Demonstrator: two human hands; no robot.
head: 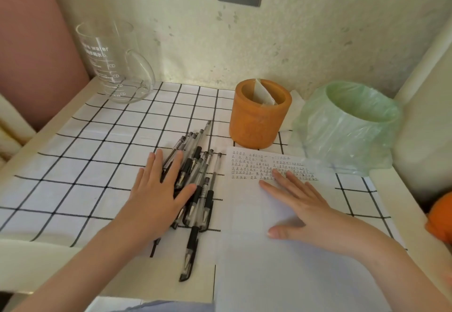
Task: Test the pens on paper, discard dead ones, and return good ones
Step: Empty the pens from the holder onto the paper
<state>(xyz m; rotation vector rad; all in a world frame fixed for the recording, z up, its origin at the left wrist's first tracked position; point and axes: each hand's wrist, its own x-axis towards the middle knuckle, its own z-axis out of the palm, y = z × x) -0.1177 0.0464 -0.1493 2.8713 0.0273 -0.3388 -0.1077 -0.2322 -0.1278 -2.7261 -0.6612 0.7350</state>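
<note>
**Pick one pen and try it**

Head view: The left hand [159,189] lies flat and spread on the pile of pens [198,179], in the middle of the tabletop [36,258]. The right hand [300,204] lies flat and spread on the paper [247,204], which sits just beside the pens and runs to the near edge. Neither hand holds anything. The top of the paper is full of small marks; lower down it is bare. The orange cup [259,113] stands behind the paper. The green-bagged bin [349,125] sits in the far right corner.

I think the job now is to take one pen. Pinch one from the side of the pile, so the others do not roll. Press the paper flat and scribble on the bare part.
</note>
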